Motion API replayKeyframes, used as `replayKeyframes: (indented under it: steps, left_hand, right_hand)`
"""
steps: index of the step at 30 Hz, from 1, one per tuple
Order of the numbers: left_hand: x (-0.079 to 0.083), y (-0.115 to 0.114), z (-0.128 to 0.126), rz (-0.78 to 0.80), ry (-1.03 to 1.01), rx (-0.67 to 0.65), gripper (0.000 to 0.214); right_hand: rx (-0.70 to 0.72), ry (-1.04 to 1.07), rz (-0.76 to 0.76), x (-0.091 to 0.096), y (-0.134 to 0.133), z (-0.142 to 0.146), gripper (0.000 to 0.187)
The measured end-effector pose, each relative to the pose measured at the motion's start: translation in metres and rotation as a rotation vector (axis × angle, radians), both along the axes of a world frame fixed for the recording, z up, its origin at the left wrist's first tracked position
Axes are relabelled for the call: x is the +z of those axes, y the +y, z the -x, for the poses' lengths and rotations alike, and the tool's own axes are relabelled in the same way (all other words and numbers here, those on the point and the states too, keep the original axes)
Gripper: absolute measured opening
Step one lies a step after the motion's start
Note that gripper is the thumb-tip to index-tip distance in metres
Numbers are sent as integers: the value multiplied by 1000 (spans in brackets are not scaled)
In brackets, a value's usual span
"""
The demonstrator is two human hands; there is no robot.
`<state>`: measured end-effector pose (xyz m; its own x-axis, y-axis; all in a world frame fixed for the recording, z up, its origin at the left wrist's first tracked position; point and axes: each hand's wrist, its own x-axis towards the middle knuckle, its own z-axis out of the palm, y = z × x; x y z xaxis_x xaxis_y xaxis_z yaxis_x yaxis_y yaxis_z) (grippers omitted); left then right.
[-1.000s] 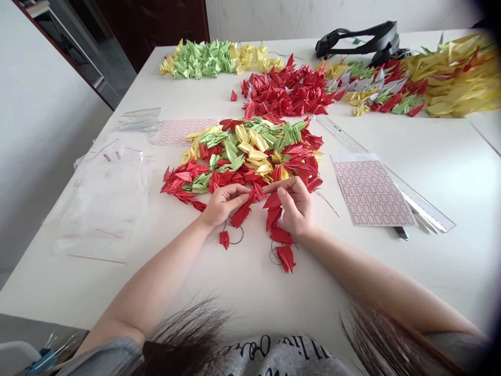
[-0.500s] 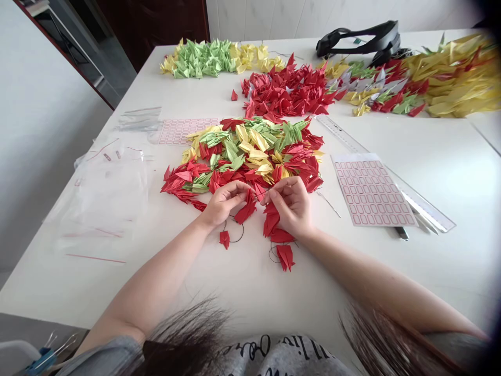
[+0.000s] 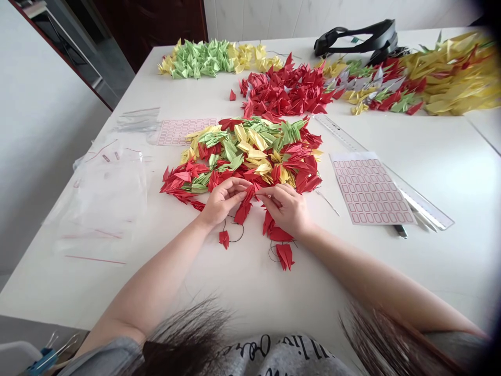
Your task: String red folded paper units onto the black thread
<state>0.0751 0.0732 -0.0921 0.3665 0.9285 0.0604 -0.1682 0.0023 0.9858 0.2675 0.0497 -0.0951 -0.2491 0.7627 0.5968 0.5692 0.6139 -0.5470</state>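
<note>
My left hand (image 3: 223,202) is closed in a pinch on a red paper crane (image 3: 243,210), folded flat and hanging from the fingertips. Close by on the right, my right hand (image 3: 290,210) is also pinched, its fingertips meeting at the crane's upper edge; what lies between them is too small to make out. Below the right palm hang more red cranes (image 3: 285,256) with loops of black thread. A small red crane (image 3: 224,239) rests on a thread loop under the left hand. Just beyond both hands spreads a pile of red, green and yellow strung cranes (image 3: 256,140).
Farther back lie a red heap (image 3: 285,86), a green heap (image 3: 201,58) and a long yellow bundle (image 3: 457,78). A black headset-like strap (image 3: 358,39) stands behind. To the right are a label sheet (image 3: 373,190) and a clear ruler (image 3: 434,211); plastic bags (image 3: 109,193) lie left.
My right hand has turned palm-down and its fingertips have moved slightly left, closer to the left fingertips. The left hand stays nearly in place, still pinching the crane.
</note>
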Motion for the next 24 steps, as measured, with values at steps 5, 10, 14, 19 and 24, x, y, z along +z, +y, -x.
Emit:
replayKeyframes:
  steps: [5, 10, 14, 19, 24]
  left_hand:
    - [0, 0, 0, -9, 33, -12, 28]
    - [-1, 0, 2, -38, 87, -29, 23]
    - [-3, -1, 2, -30, 70, -51, 24]
    - [-2, -2, 0, -24, 21, -82, 26]
    - [-3, -1, 1, -24, -7, -100, 29]
  right_hand:
    - [-7, -25, -15, 0, 1, -1, 8]
    - [-42, 24, -10, 2, -1, -2, 8]
    - [-81, 72, 51, 2, -2, -1, 8]
    - [-57, 113, 145, 5, -4, 1, 13]
    - [50, 95, 234, 10, -6, 0, 14]
